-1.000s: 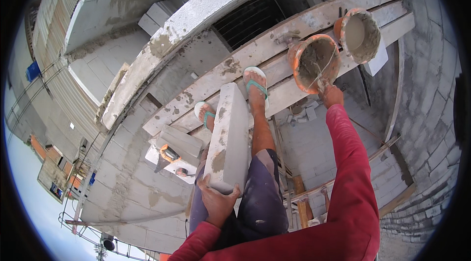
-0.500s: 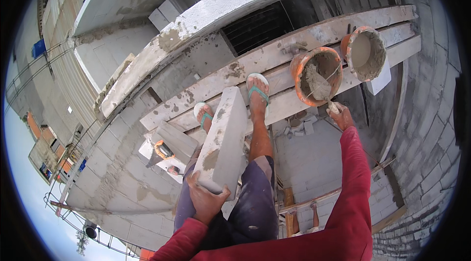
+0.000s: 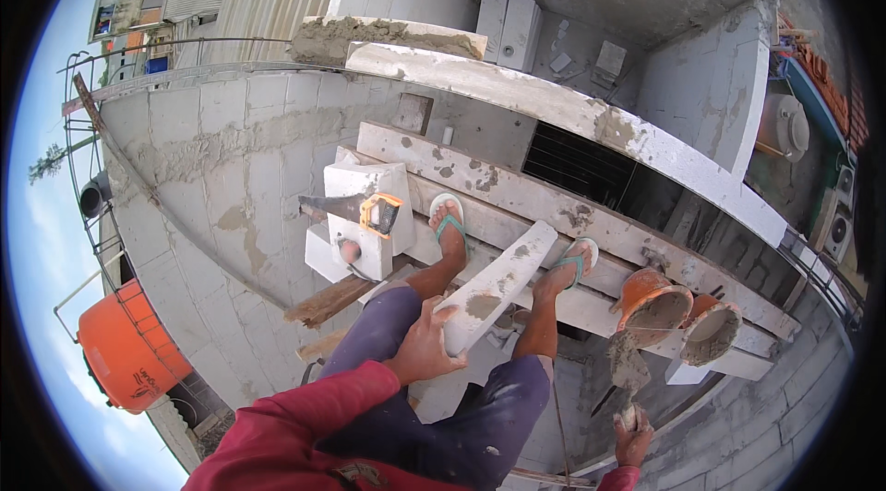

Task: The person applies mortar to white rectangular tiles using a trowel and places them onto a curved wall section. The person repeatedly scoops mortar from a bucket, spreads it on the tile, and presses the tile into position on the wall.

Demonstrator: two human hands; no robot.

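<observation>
My left hand (image 3: 427, 348) grips the near end of a long pale concrete block (image 3: 503, 290). The block stands between my legs, its far end by the planks, with grey mortar smears on its upper face. At the lower right, my right hand (image 3: 633, 440) is closed round the handle of a trowel (image 3: 628, 415). A heap of wet mortar (image 3: 628, 364) covers the trowel's blade, just on the near side of an orange bucket (image 3: 653, 302). Mortar lines that bucket. Beside it stands a second orange bucket (image 3: 711, 334) with grey contents.
My sandalled feet stand on wooden planks (image 3: 443, 163) laid high up. To the left, a handsaw (image 3: 369, 211) with an orange handle rests on white blocks (image 3: 360, 256). Beyond the planks runs a white wall top (image 3: 554, 103); gaps open below. An orange tank (image 3: 134, 348) stands far left.
The trowel has come out of the bucket with mortar on it, carried toward me by my right hand. My left hand still holds the block. The whole view has swung left.
</observation>
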